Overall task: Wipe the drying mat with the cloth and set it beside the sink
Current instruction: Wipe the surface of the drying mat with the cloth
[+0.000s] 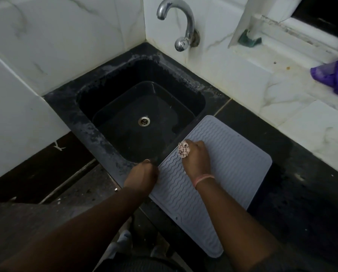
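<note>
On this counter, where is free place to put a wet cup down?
Free: the dark counter between the grey drying mat and the white tiled wall, and the mat's far right half. Crowded: the mat's left edge, where the left hand holds it and the right hand presses the cloth. The sink basin holds nothing.

white marble wall tiles (66,36), window sill (282,61)

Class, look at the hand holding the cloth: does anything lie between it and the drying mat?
Nothing visible does. The right hand grips the bunched cloth directly on the drying mat, while the left hand holds the mat's edge beside the sink.
</note>
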Available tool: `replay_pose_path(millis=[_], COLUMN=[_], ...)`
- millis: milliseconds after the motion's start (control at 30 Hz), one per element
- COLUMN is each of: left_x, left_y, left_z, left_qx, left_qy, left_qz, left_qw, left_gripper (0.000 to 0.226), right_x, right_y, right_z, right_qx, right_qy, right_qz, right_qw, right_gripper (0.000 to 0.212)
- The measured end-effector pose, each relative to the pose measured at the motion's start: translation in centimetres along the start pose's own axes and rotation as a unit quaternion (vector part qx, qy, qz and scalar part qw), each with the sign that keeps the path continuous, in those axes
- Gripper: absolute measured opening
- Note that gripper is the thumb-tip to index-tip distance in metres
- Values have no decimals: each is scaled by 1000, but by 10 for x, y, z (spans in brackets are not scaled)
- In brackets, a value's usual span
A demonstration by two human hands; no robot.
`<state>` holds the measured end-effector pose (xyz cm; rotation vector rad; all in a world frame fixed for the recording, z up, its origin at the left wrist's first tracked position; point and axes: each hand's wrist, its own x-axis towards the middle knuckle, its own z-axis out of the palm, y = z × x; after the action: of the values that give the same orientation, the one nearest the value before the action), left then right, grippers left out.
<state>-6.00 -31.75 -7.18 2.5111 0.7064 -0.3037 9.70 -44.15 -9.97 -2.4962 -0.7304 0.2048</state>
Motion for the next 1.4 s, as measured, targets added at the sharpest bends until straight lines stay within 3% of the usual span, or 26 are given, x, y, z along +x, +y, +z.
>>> replay_pose_path(millis=[133, 200, 267, 500, 633, 767, 900, 1067, 1267, 1400], left_x=[2, 14, 26, 34, 39, 40, 48, 58, 64, 67], left_y=[11, 20, 26, 33, 38, 44, 59, 70, 71, 69], left_z=[1, 2, 3, 7, -1, -4, 0, 6, -1, -6], left_qx=[-2, -5, -1, 55, 58, 68, 73, 84, 69, 66], left_qy=[34, 63, 68, 46, -3, -9, 8, 13, -8, -25], left_qz=[25, 43, 32, 42, 31, 18, 25, 22, 7, 6], left_qw=[999, 997, 997, 997, 998, 997, 997, 996, 998, 997], left_gripper=[23, 29, 19, 26, 18, 16, 41, 25, 24, 25], right_x=[-10, -15, -25, 9, 58, 80, 45, 5, 52, 97], right_y=[1, -4, -9, 6, 26, 28, 15, 14, 33, 53], right_z=[4, 8, 13, 5, -11, -22, -18, -3, -18, -27], right_qx=[9, 16, 1, -42, -63, -55, -67, -29, -36, -72], right_qy=[10, -3, -37, -40, 12, 3, -2, -40, -33, 6], right_qz=[-3, -45, -74, -95, -45, -3, -41, -65, -99, -61], right_qw=[1000, 999, 997, 994, 997, 998, 997, 997, 994, 996], right_gripper=[48, 33, 16, 6, 8, 11, 2, 6, 13, 15])
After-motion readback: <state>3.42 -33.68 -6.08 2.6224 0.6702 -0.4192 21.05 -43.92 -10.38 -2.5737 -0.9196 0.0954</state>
